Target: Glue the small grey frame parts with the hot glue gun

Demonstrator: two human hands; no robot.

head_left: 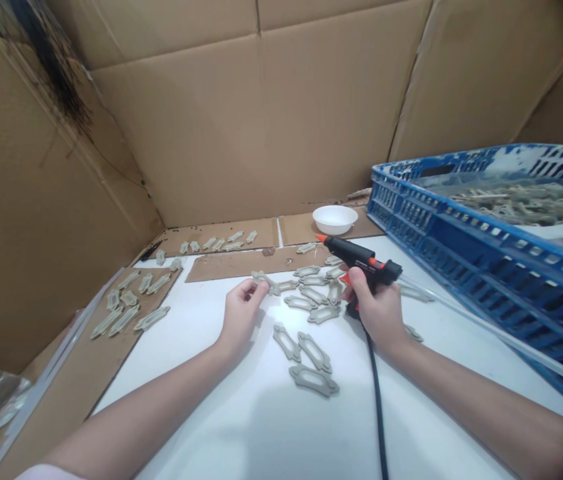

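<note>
Right hand (pixel 378 312) closed around a black hot glue gun (pixel 356 255) (orange nozzle (pixel 320 237)); left hand (pixel 241 317) pinching a beige slotted piece (pixel 264 282) left of the gun

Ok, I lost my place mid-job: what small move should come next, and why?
Probably bring the glue gun in your right hand across to the scalloped piece under your left hand. The gun is already gripped, its orange nozzle is unobstructed, and the piece is close by.
</note>
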